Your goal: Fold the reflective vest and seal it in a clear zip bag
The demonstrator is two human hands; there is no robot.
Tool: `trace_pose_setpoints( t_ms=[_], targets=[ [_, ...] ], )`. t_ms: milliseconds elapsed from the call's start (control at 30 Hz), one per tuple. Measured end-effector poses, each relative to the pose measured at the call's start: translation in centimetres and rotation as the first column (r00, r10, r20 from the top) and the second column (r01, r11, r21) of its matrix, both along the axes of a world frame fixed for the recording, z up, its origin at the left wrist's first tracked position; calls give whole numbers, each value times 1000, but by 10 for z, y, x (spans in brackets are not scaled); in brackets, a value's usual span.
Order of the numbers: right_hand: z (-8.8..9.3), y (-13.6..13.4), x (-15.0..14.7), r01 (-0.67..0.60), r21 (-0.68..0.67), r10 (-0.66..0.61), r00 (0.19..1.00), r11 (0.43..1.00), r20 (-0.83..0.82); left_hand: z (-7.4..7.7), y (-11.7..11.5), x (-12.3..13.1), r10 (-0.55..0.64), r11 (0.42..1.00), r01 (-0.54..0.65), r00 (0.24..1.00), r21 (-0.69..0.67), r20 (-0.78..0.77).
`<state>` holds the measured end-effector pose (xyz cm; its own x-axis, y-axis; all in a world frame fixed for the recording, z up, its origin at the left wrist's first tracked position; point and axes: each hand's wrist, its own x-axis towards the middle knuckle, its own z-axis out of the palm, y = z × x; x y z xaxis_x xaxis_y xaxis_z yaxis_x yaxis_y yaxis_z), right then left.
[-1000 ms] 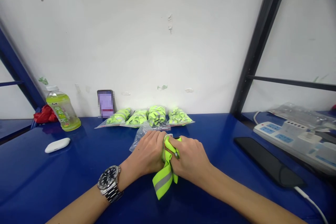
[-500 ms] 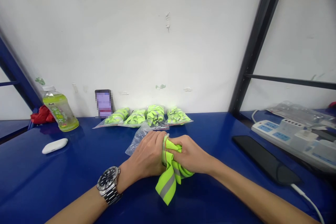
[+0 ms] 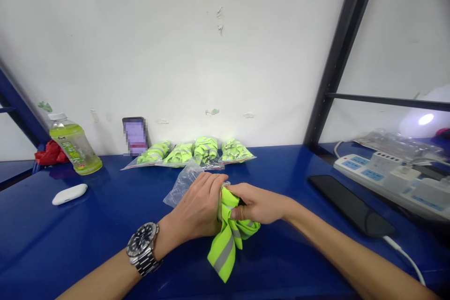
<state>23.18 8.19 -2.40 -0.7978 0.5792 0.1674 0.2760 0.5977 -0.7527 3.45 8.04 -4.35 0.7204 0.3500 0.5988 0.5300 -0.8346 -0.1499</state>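
Note:
My left hand, with a metal watch on the wrist, is closed round a clear plastic bag. The bag's loose end sticks out behind the fingers, and its mouth faces right. A neon-yellow strap with grey reflective stripes is bunched at that mouth, partly inside. One end of it hangs toward me and another part bulges out at the right. My right hand grips the bunched strap at the bag's opening, its thumb pressed on the fabric. What lies inside the bag is hidden by my left hand.
Along the wall lie several clear bags of neon-yellow straps. To the left are a propped phone, a drink bottle, a red cloth and a white case. A black phone and power strip are at right.
My right thumb has shifted on the strap at the bag's mouth, and the right wrist is slightly raised. The camera view has moved slightly. Both hands keep their hold.

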Motion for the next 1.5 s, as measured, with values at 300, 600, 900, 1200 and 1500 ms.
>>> trace_pose_setpoints(
  t_ms=[300,600,900,1200,1500],
  targets=[
    [-24,-3,-27,423,202,-424,905,883,-40,0,4,2,42,995,-32,994,98,-105],
    [-5,5,-19,188,-125,-201,975,974,-97,3,6,3,100,991,-89,988,100,-117],
    [2,-2,-7,99,-172,-110,992,980,-59,1,10,0,112,992,-105,987,66,-116],
    [-8,9,-4,95,-170,-122,980,981,-156,3,9,-4,-1,998,8,995,70,-104],
    [-34,2,-39,332,-155,-367,836,930,-408,0,7,-4,-57,985,69,996,156,-75]
  ],
)
